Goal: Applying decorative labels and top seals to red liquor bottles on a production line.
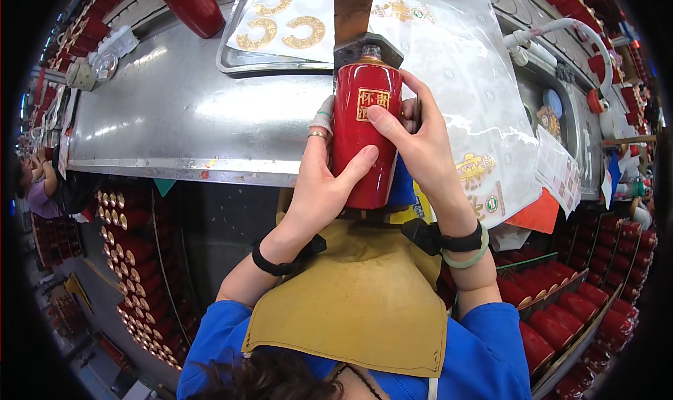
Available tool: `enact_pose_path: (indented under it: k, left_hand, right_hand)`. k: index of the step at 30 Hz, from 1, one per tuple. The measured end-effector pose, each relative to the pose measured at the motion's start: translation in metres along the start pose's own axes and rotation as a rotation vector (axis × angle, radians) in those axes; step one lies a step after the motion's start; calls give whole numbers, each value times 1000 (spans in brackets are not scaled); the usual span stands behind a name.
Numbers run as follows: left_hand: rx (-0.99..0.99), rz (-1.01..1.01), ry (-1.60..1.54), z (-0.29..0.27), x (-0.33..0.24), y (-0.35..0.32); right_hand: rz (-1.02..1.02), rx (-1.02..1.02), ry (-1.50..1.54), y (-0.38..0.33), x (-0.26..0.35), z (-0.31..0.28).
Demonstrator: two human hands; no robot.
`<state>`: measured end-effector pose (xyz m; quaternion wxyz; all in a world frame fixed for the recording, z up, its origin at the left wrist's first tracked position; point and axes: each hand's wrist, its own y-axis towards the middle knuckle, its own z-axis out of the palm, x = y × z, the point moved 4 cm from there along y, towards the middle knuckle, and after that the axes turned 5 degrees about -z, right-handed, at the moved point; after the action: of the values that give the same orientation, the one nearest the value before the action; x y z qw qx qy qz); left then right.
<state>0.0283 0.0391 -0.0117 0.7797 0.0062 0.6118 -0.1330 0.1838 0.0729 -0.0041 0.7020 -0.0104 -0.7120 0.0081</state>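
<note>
A glossy red bottle point(354, 137) with a gold neck stands out in front of my chest, its neck pointing away from me. On its front is a square gold emblem point(374, 99). My left hand point(319, 183) wraps its left side low down, with a white covering on a fingertip and a ring on one finger. My right hand point(424, 137) grips the upper right side, its thumb pressing on the emblem's edge. Some fingers of both hands are hidden behind the bottle. A dark metal block point(389, 47) sits just beyond the bottle's neck.
Sheets of gold decals point(477, 113) cover the bench on the right. A metal tray point(228, 58) holds another decal sheet point(280, 46). Another red bottle point(196, 11) stands far left on the steel bench point(175, 113). Racks of red bottles point(554, 330) flank me. A white pipe point(582, 25) arches over a sink.
</note>
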Motion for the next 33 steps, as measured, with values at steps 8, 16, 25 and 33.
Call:
enact_pose_path:
  k: [8,16,25,33]
  left_hand:
    - [13,-14,-28,-1,0,-1]
    - [32,-9,-6,0,0,-2]
    - [9,-52,-1,-2,5,-4]
    - [37,-121,-181,-28,3,1]
  right_hand:
    - [6,6,6,-2,-6,-1]
    - [-307,-20,-281,4,29,-28]
    - [-1011,202,-942,31,78,-2]
    - [-1359,599,-537,-33,57,-10]
